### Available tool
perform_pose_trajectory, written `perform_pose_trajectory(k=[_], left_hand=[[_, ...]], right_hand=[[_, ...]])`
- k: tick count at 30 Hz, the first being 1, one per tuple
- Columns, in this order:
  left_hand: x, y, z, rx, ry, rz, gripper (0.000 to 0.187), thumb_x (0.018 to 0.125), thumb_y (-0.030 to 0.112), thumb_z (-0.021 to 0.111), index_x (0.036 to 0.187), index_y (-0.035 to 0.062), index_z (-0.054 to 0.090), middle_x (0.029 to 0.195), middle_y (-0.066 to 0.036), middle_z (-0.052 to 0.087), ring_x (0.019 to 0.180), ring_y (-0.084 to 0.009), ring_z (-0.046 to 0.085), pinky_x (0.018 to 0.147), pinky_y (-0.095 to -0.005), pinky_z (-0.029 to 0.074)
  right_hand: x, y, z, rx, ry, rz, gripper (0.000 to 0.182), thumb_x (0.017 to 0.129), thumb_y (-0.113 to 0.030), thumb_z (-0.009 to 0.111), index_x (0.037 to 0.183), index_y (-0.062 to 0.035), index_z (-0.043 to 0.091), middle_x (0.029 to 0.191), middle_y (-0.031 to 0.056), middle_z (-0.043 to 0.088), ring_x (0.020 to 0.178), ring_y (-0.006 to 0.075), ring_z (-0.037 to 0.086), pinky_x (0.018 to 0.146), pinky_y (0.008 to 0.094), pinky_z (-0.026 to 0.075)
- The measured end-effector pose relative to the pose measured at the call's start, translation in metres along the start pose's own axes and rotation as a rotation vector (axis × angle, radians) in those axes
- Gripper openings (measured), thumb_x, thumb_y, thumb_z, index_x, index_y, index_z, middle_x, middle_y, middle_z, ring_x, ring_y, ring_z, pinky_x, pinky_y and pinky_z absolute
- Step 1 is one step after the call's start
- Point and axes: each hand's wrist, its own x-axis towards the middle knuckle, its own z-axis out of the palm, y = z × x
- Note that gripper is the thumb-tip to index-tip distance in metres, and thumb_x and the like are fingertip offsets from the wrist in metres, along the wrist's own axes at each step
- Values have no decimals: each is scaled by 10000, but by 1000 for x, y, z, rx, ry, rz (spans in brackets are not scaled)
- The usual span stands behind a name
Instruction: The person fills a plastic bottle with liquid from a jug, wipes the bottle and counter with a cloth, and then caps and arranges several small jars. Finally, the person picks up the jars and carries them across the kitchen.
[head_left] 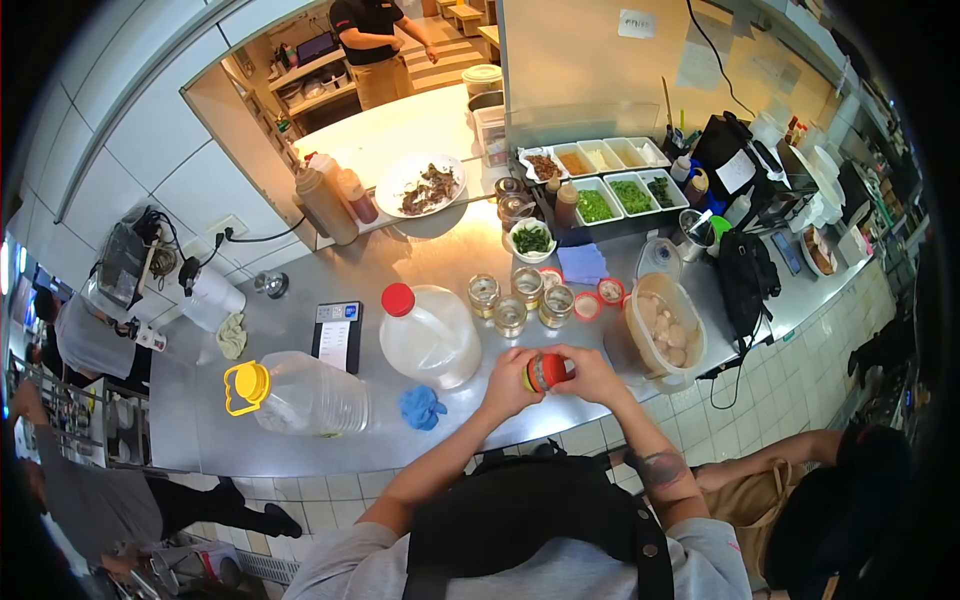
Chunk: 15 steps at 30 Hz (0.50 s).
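Near the front edge of the metal counter point(270, 450), my left hand point(512, 382) is closed round a small jar point(531, 376) with a red lid point(550, 370). My right hand point(588, 372) grips the lid from the other side. Just beyond my hands stand several small glass jars point(510, 315) without lids. Red lids point(586, 305) lie to their right. A large clear jug with a red cap point(430, 335) stands left of my hands, and a crumpled blue cloth point(422, 407) lies before it.
At left are a yellow-capped bottle point(310, 395) and a black clipboard point(336, 335). A tub of pale food point(664, 335) stands right, with ingredient trays point(610, 198) behind. People stand at left, beyond the hatch, and close at right, one arm point(750, 458) near mine.
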Motion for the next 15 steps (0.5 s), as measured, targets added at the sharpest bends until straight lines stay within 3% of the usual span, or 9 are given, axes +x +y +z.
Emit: perform_pose_trajectory(k=[2, 4, 6, 8, 11, 14, 15], left_hand=[[0, 0, 0, 16, 20, 3, 712, 508, 86, 830, 1185, 76, 607, 1155, -123, 593, 1097, -359, 552, 961, -437, 463], [0, -1, 2, 27, 53, 12, 706, 512, 81, 830, 1182, 75, 607, 1162, -123, 594, 1115, -362, 548, 964, -434, 463], [0, -3, 3, 25, 64, 8, 706, 514, 83, 833, 1182, 74, 605, 1169, -124, 594, 1119, -362, 550, 965, -433, 464], [1, -3, -1, 6, 65, -12, 706, 518, 87, 836, 1184, 73, 603, 1170, -125, 594, 1117, -358, 554, 965, -431, 465], [0, -2, -4, -40, 58, -45, 700, 526, 91, 837, 1185, 72, 600, 1163, -126, 597, 1111, -350, 564, 965, -428, 467], [-7, -5, 0, -41, 99, -42, 682, 537, 87, 835, 1178, 71, 602, 1151, -131, 604, 1112, -343, 569, 961, -422, 470], [-9, -8, 5, -40, 128, -40, 674, 540, 86, 835, 1174, 72, 604, 1147, -132, 606, 1115, -343, 569, 958, -419, 472]], right_hand=[[5, -21, -6, 93, -221, 653, 609, 913, -438, 640, 1106, 137, 582, 867, 217, 705, 759, 268, 728, 684, 369, 598], [12, -7, -3, 51, -298, 805, 589, 870, -404, 697, 1131, 113, 590, 933, 209, 709, 849, 291, 720, 749, 391, 585], [8, 8, 4, -94, -196, 659, 582, 839, -398, 729, 1123, 96, 609, 951, 209, 712, 884, 319, 715, 778, 410, 576], [-4, 11, 13, -328, 87, 199, 579, 821, -421, 736, 1082, 86, 637, 921, 217, 714, 864, 352, 712, 773, 426, 570], [2, 4, 13, -57, 78, -17, 617, 803, -496, 720, 1019, 78, 654, 822, 204, 714, 746, 383, 706, 737, 451, 564], [8, -6, 25, -218, -8, 382, 610, 792, -480, 734, 1034, 74, 646, 850, 221, 708, 748, 384, 700, 740, 459, 559], [11, -8, 31, -262, -1, 424, 606, 791, -482, 733, 1018, 74, 645, 835, 220, 706, 738, 390, 697, 729, 461, 558]])
